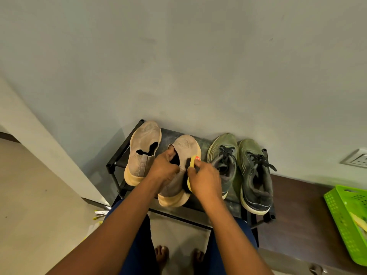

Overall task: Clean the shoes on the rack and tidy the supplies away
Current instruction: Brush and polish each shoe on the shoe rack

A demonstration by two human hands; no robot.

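On the rack [200,139], left to right:
Left hand [163,169]: grips the collar of the beige knit shoe [178,173], thumb inside; soft, light, likely collapses unless braced there.
Right hand [205,180]: holds the yellow brush [191,171] against its side.

Home hallway: shoe rack [117,155], wall socket [357,160]

Head view looks steeply down (close) at rack [200,141].
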